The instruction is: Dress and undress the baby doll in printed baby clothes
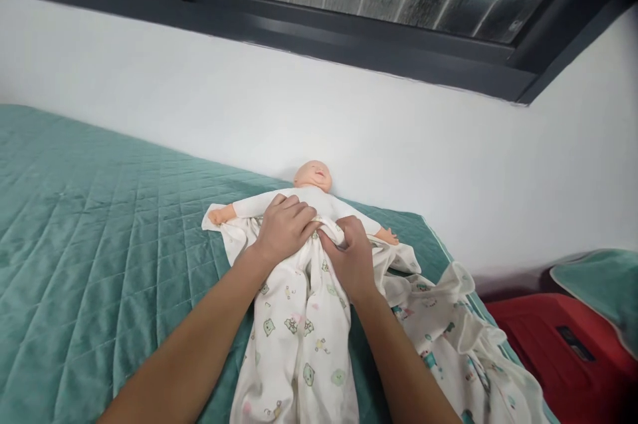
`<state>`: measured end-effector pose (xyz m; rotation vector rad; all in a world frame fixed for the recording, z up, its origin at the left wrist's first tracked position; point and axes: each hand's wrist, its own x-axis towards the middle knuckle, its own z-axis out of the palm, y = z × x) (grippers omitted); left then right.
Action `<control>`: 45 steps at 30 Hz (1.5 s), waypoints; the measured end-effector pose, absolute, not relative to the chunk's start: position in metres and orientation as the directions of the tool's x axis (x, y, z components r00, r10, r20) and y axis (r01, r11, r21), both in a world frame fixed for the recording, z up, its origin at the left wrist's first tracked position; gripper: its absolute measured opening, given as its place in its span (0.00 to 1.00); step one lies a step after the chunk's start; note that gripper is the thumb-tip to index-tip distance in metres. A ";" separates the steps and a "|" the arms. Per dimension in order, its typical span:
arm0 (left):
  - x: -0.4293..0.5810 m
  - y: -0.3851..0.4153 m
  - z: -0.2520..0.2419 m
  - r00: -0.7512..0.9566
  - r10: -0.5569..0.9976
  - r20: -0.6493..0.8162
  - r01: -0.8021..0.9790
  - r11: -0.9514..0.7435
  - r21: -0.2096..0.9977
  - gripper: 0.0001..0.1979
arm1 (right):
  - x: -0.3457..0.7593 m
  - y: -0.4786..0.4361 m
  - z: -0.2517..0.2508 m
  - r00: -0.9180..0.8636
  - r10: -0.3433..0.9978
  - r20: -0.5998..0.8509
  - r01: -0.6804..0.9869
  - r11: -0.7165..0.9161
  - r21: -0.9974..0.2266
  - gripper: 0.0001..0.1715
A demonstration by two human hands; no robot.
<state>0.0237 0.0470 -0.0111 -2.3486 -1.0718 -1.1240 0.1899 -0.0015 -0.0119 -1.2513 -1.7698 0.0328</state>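
Note:
A baby doll (pixel 313 177) lies on its back with its head by the wall and its arms spread. White cloth covers its upper body. Over its lower half are printed baby pants (pixel 304 337), white with small green and pink animal figures. My left hand (pixel 285 228) grips the waistband, fingers curled over it. My right hand (pixel 351 258) pinches the same waistband close by, thumb toward the middle. A pale printed garment (pixel 230 234) is spread beneath the doll's arms. The doll's legs are hidden inside the pants.
A green quilted cover (pixel 124 244) spreads under everything. Beside my right forearm lies another printed baby garment (pixel 443 337) in a heap. A red plastic object (pixel 553 351) stands past the edge on the right. Behind are a white wall (pixel 199 92) and a dark window frame (pixel 349 38).

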 end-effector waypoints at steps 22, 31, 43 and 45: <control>-0.036 -0.056 -0.056 0.141 0.882 0.450 0.846 -0.344 0.407 0.09 | 0.227 -0.002 -0.036 0.031 0.836 0.549 0.840 0.276 -0.467 0.07; -0.033 -0.051 -0.054 0.092 0.945 0.313 0.866 -0.232 0.444 0.12 | 0.216 -0.079 -0.042 0.115 0.910 0.399 0.767 0.174 -0.617 0.05; -0.018 -0.032 -0.051 0.090 0.939 0.331 0.809 -0.263 0.526 0.15 | 0.218 -0.067 -0.051 0.110 0.951 0.291 0.455 0.212 -0.865 0.13; -0.012 -0.020 -0.051 0.076 0.934 0.349 0.805 -0.265 0.531 0.16 | 0.222 -0.066 -0.050 0.064 0.939 0.338 0.448 0.275 -0.851 0.15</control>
